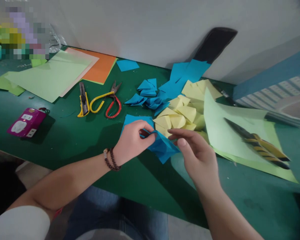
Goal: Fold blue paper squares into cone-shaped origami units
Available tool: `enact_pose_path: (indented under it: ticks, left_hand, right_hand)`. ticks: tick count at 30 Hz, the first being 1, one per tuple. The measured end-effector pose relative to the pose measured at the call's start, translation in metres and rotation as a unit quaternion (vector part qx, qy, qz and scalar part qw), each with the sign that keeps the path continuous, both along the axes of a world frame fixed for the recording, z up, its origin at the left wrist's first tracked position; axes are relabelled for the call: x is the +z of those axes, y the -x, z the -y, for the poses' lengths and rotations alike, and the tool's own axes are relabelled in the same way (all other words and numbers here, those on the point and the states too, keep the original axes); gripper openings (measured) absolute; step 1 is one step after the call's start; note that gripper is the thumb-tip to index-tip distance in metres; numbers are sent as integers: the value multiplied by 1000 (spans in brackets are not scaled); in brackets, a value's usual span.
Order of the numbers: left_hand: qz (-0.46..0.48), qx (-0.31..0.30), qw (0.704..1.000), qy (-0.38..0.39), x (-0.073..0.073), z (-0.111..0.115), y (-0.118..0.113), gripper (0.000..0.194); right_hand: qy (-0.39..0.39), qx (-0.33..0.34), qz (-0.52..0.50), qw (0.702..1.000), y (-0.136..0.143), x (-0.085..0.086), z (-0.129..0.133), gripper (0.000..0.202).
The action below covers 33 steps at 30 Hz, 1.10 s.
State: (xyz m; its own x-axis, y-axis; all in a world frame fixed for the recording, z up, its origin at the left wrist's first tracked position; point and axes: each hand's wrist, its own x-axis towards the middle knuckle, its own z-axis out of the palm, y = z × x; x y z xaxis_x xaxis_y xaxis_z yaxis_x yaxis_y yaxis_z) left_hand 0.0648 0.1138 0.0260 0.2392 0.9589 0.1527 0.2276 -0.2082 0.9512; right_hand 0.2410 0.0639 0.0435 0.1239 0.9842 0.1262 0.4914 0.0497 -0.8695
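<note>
A creased piece of blue paper hangs from my left hand, whose thumb and fingers pinch its upper left edge. My right hand is at the paper's right side, thumb and fingers apart, fingertips close to it; whether they touch it is unclear. Under and behind my left hand lies a flat blue sheet. Just beyond my hands are folded yellow papers and folded blue pieces.
Yellow-handled cutter and red-and-yellow scissors lie left of centre on the green table. A purple box sits farther left. Green sheets with black-and-yellow scissors lie right. Blue squares are behind.
</note>
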Motion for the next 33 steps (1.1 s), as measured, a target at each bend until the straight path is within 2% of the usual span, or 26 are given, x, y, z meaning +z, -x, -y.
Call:
enact_pose_path:
  ticks: [3, 5, 11, 15, 19, 21, 24, 26, 30, 33]
  left_hand:
    - [-22, 4, 998, -64, 0, 1, 1, 7]
    - [-28, -3, 997, -78, 1, 3, 1, 7]
    - [-13, -36, 999, 1, 6, 6, -1, 2]
    - [-16, -57, 997, 39, 7, 6, -1, 3]
    - [-26, -71, 996, 56, 9, 4, 0, 8]
    - [-33, -70, 996, 50, 10, 1, 2, 7]
    - [-27, -51, 997, 44, 10, -2, 3, 9]
    - [-13, -32, 998, 45, 9, -4, 4, 10]
    - [2, -1, 999, 41, 8, -6, 5, 11]
    - [8, -5, 999, 40, 8, -5, 4, 10]
  right_hand:
    - [-38, 17, 99, 994, 3, 3, 5, 19]
    - [-65, 18, 166, 984, 5, 2, 6, 15]
    - [-150, 18, 282, 947, 6, -6, 6, 13]
    - [-146, 15, 310, 939, 3, -6, 6, 18]
    - [-107, 33, 264, 958, 4, -4, 6, 18]
    - [-69, 38, 204, 976, 3, -3, 5, 16]
    - [-10, 22, 79, 997, -5, -1, 1, 26]
    - [6, 27, 15, 1000, -12, 1, -2, 28]
    - [50, 103, -34, 993, -18, 3, -6, 36]
    - [69, 91, -29, 993, -13, 0, -6, 37]
